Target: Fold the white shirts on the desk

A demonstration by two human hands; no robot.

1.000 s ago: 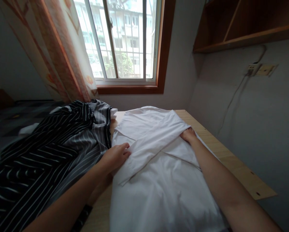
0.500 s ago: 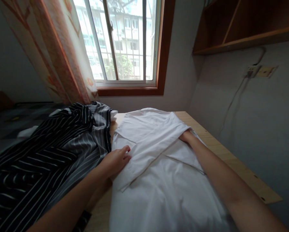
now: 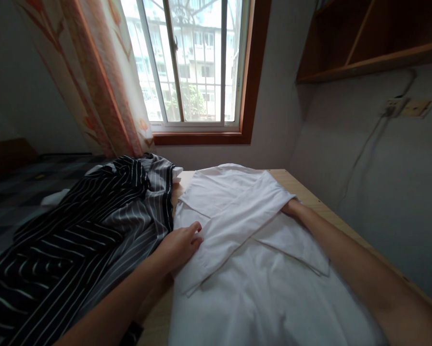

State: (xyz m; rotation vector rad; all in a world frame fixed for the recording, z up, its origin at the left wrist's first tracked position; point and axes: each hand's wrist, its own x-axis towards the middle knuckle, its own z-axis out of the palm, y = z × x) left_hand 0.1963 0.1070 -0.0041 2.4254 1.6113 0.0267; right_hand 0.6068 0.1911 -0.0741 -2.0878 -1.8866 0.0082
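Note:
A white shirt (image 3: pixel 252 288) lies front-down on the wooden table, its two sleeves folded across the back so that they cross. My left hand (image 3: pixel 183 242) rests at the shirt's left edge, touching the folded sleeve (image 3: pixel 219 245); the thumb and forefinger are apart with a small gap between them. On the opposite side, my right hand (image 3: pixel 291 207) is tucked beneath the fold at the shirt's right shoulder. Cloth covers its fingers, so I cannot tell how they are closed.
A black and grey striped garment (image 3: pixel 93 226) is heaped to the left, beside a dark checked bed cover (image 3: pixel 6 197). Bare wood of the table (image 3: pixel 313 204) shows along the right. Behind are a window (image 3: pixel 197 72) and a curtain (image 3: pixel 100 81); a wooden shelf (image 3: pixel 374 69) hangs at upper right.
The whole view has shifted a little, so everything sits further right and slightly lower. At the right side, the lower sleeve's end lies flatter and reaches further out. Both hands keep their places on the shirt.

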